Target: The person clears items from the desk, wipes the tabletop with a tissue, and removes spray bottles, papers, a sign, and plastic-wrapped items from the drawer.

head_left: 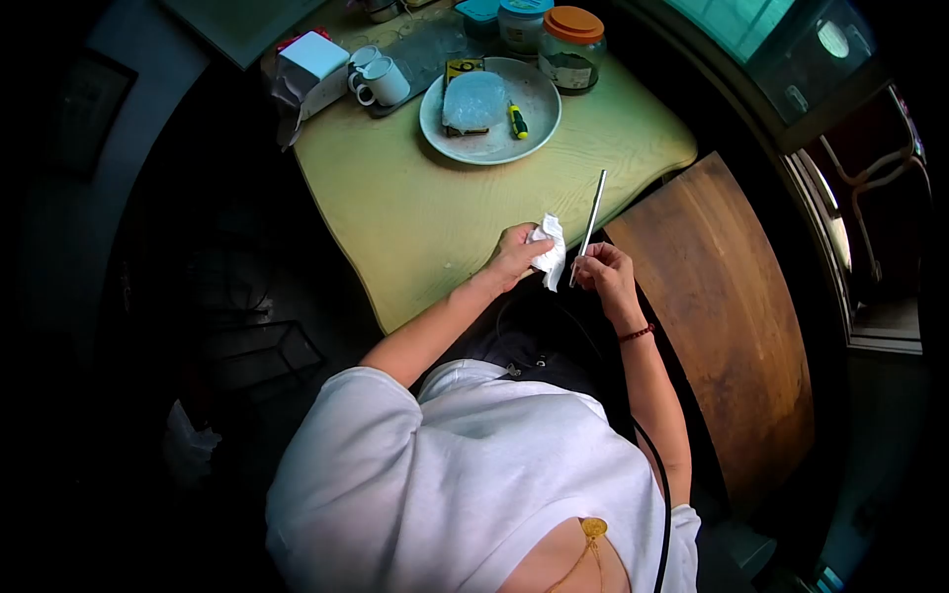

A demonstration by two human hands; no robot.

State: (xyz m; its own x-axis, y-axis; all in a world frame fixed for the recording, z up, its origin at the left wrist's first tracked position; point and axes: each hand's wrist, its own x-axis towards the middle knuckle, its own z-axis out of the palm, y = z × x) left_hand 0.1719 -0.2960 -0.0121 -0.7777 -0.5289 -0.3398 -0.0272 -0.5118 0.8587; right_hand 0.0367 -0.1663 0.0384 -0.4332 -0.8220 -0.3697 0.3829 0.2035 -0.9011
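Observation:
My left hand (515,256) is closed on a crumpled white tissue (551,252) above the near edge of the table. Just to its right, my right hand (604,271) pinches a thin silver metal rod (593,212) near its lower end. The rod points up and leans slightly right. Tissue and rod are close together but apart. Farther back sits a white plate (450,148) bearing a pale translucent block (474,100) and a small yellow-and-black tool (518,122). A dark, yellow-marked flat piece (463,69) lies partly hidden under the block.
White mugs (383,83) and a white box (313,57) stand at the back left of the table (386,208). An orange-lidded jar (571,51) is right of the plate, beside a blue-lidded tub (522,25). A brown wooden bench (727,326) adjoins on the right.

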